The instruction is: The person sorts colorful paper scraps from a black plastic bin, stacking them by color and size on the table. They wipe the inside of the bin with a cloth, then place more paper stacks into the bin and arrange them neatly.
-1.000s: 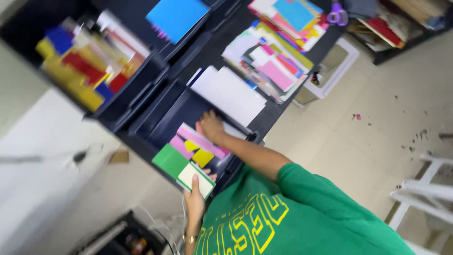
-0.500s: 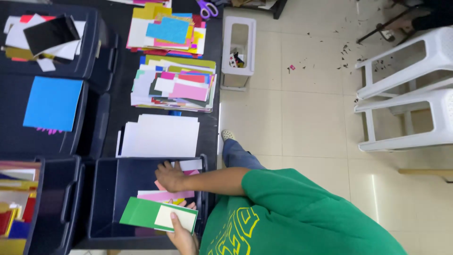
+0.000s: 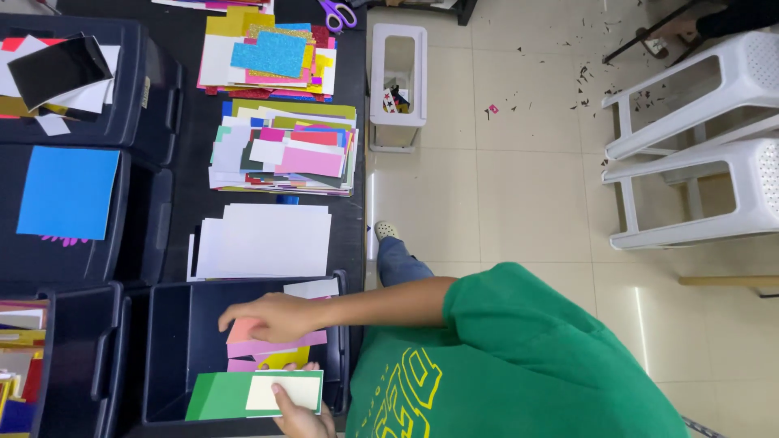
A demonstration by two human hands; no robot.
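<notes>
The right hand (image 3: 264,318) reaches into the dark plastic storage bin (image 3: 166,349), palm down, with its fingers bent over a small salmon-pink paper piece (image 3: 242,330). The fingertips touch the piece, but the view does not show whether they have pinched it or only rest on it. Directly under the hand, and running back towards the wrist, lies a stack of pink paper strips (image 3: 288,341). Their long axis runs almost in line with the forearm, so the hand sits over the far end of the stack, not across its middle. A yellow paper scrap (image 3: 286,358) peeks out on the body side of the strips.

The left hand (image 3: 296,415) is closed on a bundle of green paper sheets (image 3: 221,396). Its thumb presses a cream rectangular card (image 3: 284,392) flat on top of the bundle. The bundle extends away from that hand, parallel to the pink strips. It is held over the near edge of the bin, just beside the strips and not touching them as far as can be seen.

The right hand is clearly the nearer one to the pink strips; the left is occupied and lies off to their side. Beyond the right hand's knuckles, outside the bin wall, a stack of white paper sheets (image 3: 264,242) rests on the dark surface (image 3: 185,207).
</notes>
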